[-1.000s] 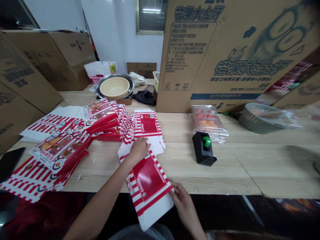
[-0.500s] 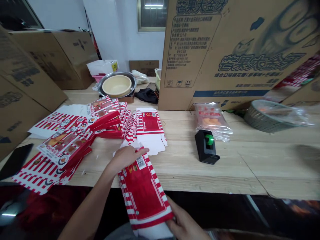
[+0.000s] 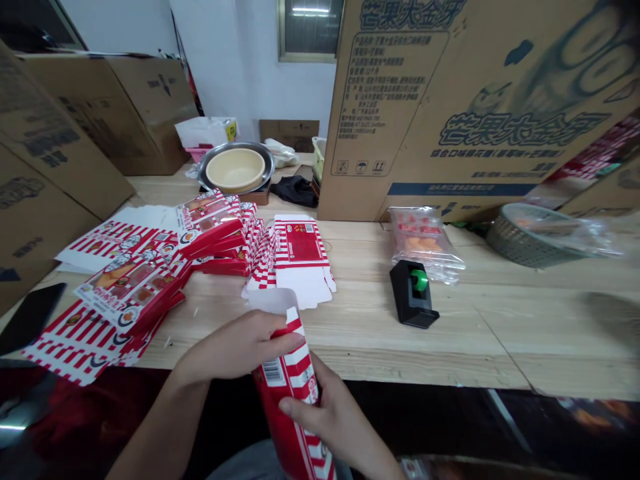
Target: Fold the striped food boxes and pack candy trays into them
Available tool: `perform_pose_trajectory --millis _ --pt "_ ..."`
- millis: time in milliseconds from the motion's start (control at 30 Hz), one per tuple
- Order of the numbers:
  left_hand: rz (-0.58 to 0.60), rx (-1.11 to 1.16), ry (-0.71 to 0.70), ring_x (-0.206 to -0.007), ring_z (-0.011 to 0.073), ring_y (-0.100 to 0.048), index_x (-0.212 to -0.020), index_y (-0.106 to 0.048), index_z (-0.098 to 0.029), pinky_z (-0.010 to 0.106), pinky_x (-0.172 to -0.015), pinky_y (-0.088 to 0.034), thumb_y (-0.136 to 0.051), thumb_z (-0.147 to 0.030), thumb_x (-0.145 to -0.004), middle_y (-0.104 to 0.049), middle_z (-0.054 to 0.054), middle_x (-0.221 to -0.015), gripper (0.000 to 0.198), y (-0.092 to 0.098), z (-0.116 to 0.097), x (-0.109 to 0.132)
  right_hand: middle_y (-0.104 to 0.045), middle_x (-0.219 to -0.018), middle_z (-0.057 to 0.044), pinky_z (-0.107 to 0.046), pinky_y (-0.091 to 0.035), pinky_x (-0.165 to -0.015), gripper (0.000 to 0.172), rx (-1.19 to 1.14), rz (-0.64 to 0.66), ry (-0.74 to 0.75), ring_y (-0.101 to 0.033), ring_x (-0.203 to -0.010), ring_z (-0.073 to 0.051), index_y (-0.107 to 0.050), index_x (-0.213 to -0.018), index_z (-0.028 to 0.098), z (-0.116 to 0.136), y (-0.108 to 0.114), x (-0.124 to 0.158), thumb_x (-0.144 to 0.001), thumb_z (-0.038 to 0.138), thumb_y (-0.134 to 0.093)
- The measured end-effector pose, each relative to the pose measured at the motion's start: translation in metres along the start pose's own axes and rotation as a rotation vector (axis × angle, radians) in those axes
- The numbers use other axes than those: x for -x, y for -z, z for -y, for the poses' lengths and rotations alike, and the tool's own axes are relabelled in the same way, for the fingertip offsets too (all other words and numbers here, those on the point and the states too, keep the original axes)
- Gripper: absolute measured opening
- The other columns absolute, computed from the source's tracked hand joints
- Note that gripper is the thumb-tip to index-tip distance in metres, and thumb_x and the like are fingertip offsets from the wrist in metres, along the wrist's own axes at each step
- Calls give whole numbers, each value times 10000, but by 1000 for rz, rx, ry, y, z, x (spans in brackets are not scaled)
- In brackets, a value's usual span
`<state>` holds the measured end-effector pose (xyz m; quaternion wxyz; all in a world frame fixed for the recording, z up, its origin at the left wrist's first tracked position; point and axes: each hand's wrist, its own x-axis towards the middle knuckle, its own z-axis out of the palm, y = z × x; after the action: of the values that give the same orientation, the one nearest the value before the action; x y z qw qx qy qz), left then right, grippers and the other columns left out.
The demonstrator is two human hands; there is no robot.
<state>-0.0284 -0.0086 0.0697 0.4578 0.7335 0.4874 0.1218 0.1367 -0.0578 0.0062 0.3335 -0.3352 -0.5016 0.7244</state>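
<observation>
Between my two hands is a red-and-white striped carton [image 3: 280, 407], tilted over the table's front edge with its white end flap [image 3: 280, 300] standing up at the far end. My left hand [image 3: 240, 347] grips the carton near that flap, thumb along the striped edge. Lower down, my right hand [image 3: 330, 407] wraps around the striped right side, thumb on the red face. Just beyond lies a row of flat cartons [image 3: 300, 250] with white flaps showing. More printed cartons [image 3: 135, 287] are piled to the left. The carton's lower end runs out of view.
A black tape dispenser [image 3: 414, 293] with green tape stands right of centre, before clear plastic packets [image 3: 425, 240]. A grey-green basket [image 3: 535, 237] is at the right. A cream bowl [image 3: 235, 170] sits at the back, a large cardboard box [image 3: 400, 120] behind, a dark flat object [image 3: 33, 317] at left.
The carton has turned so its striped side shows, and it has opened out from a flatter shape. My right hand has moved up along it; my left hand has shifted slightly nearer me.
</observation>
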Motion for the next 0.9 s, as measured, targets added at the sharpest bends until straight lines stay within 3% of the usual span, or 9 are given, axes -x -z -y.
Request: perform_pose_trajectory --millis 67,133,200,267,333,533,633,733,900 --pt "-261 -17 -113 -732 141 -563 -790 -601 -199 228 -685 -443 -429 -382 -858 -623 8 -795 260 -8 8 0 -644 -1039 -50 -357 -455 -872 367 -15 -87 -19 -600 -956 -217 -563 -1089 192 -3 2 -2 -745 278 -660" --pt "-664 16 -169 -992 188 -546 -1033 -574 -229 315 -912 -400 -479 -387 -838 -593 52 -1071 268 -20 22 1 -652 -1025 -66 -358 -471 -849 330 -78 -151 -32 -609 -944 -228 -589 -1024 170 -8 10 0 -734 306 -671" --pt "-840 193 -205 -1207 226 -415 -1292 -362 -267 380 -1029 -313 -529 -429 -804 -403 82 -1345 541 -35 38 4 -650 -1034 -81 -361 -480 -839 338 -161 -203 -16 -612 -943 -237 -590 -998 163 -14 20 3 -722 336 -682" --pt "-656 485 -197 -1256 236 -372 -1392 -90 -301 396 -1012 -357 -518 -477 -801 -273 93 -1434 751 -52 48 9 -645 -1044 -88 -365 -486 -839 344 -226 -244 6 -614 -941 -239 -573 -998 166 -18 26 6 -727 349 -677" --pt "-456 686 -123 -1246 224 -394 -1394 22 -321 376 -978 -407 -484 -469 -827 -276 86 -1439 773 -65 52 15 -627 -1080 -91 -368 -490 -845 383 -242 -293 8 -607 -962 -236 -525 -1058 180 -20 27 8 -739 338 -667" --pt "-472 701 53 -1280 190 -342 -1388 -115 -313 298 -1015 -375 -471 -390 -858 -221 33 -1466 643 -75 52 29 -363 -1382 -61 -313 -472 -904 906 -78 -526 118 -488 -1152 -196 -101 -1392 312 -15 24 7 -707 311 -693" --pt "-359 730 24 -1228 179 -417 -1375 -159 -315 273 -962 -429 -487 -356 -857 -320 43 -1424 614 -72 57 35 -481 -1288 -67 -299 -524 -803 639 -44 -541 154 -574 -1025 -207 -371 -1306 274 -10 29 7 -741 397 -643" --pt "-458 737 16 -1095 178 -532 -1308 -293 -275 256 -873 -485 -521 -357 -835 -508 63 -1265 531 -69 59 36 -639 -1037 -60 -269 -539 -667 371 51 -570 191 -629 -830 -196 -608 -1059 237 -7 33 5 -767 466 -590" --pt "-493 618 34 -701 116 -600 -980 -520 -227 179 -603 -497 -466 -407 -851 -633 -5 -853 228 -61 52 31 -678 -778 -55 -240 -504 -581 364 228 -620 221 -616 -671 -174 -705 -793 197 0 33 3 -811 502 -507"
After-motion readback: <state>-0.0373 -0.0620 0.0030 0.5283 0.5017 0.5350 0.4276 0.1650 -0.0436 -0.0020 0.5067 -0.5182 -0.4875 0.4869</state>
